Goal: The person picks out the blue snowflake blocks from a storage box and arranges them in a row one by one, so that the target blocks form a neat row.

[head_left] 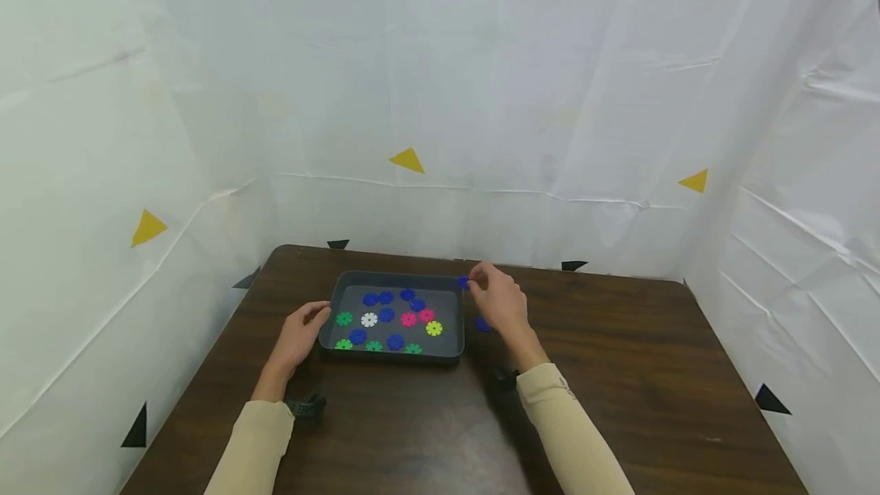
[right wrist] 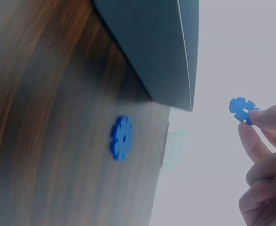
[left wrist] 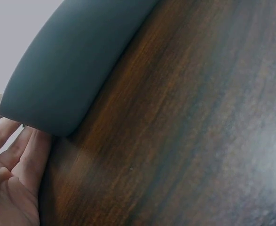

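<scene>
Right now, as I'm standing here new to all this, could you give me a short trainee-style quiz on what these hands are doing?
1. Multiple choice: what does the right hand hold? A) nothing; B) a yellow disc; C) a blue disc.

2. True or false: the white disc lies inside the tray.

3. Fill the gap: a loose blue disc lies outside the tray, on the ____.

Key: 1. C; 2. true; 3. table.
</scene>
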Tool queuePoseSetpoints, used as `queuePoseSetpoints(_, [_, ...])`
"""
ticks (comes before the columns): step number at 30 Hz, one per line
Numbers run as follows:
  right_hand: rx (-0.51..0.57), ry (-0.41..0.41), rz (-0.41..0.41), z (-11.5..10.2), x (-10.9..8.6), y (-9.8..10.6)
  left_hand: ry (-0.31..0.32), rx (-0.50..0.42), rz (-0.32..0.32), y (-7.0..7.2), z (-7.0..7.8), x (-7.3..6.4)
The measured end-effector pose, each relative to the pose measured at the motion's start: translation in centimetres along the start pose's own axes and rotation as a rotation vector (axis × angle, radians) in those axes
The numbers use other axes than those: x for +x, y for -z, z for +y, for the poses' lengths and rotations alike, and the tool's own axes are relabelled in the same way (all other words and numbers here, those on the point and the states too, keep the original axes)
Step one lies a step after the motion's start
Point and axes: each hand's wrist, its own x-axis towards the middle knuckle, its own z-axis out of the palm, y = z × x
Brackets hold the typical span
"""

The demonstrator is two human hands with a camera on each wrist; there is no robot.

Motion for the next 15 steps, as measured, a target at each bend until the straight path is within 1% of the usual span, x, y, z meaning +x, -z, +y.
queuePoseSetpoints(6, [0.047, -0.060, -0.003, 1.6, -0.4, 1.2, -0.001, -0.007, -0.005, 0.1, -0.2, 0.1])
queuePoseSetpoints(11, [0.044, -0.098, -0.009, 2.9, -0.8, 1.6, 0.002, -0.013, -0.010, 0.1, -0.2, 0.1])
queuePoseSetpoints(15, [0.089, -0.101, -0.023, 4.4, -1.0, 1.7, 0.003, -0.018, -0.009, 0.1, 0.0, 0.1])
